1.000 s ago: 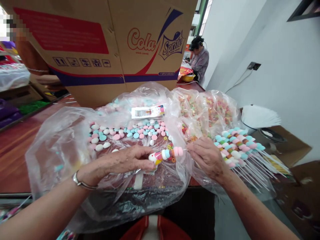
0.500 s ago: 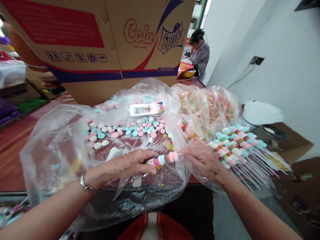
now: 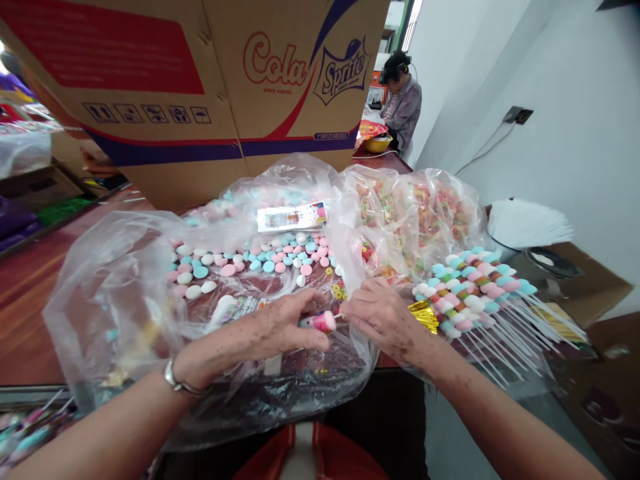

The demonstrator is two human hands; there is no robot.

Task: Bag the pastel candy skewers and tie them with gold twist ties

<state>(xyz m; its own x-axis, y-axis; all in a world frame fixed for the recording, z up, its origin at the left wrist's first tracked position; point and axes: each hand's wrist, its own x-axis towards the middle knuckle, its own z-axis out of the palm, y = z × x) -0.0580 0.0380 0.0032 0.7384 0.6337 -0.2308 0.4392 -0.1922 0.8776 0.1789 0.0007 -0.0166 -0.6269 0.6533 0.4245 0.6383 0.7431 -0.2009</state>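
Observation:
My left hand [image 3: 260,330] pinches a candy skewer [image 3: 320,322] with pink and white pieces on it, over an open clear plastic bag [image 3: 125,293]. My right hand [image 3: 383,317] meets it from the right and grips the skewer's stick end, which its fingers hide. Loose pink, blue and white candies [image 3: 250,263] lie inside the bag just beyond my hands. A pile of finished candy skewers [image 3: 475,290] with white sticks lies to the right of my right hand. A gold foil piece [image 3: 424,313] shows beside my right hand.
A large Cola Sprite cardboard box [image 3: 210,87] stands behind the bags. A second clear bag of colourful candies [image 3: 425,213] sits at the back right. A stack of white paper [image 3: 530,227] lies at the far right. Another person [image 3: 400,107] sits at the table's far end.
My hands have drawn closer together and moved slightly left. Less of the skewer's candy shows between them now. The gold foil has come into view.

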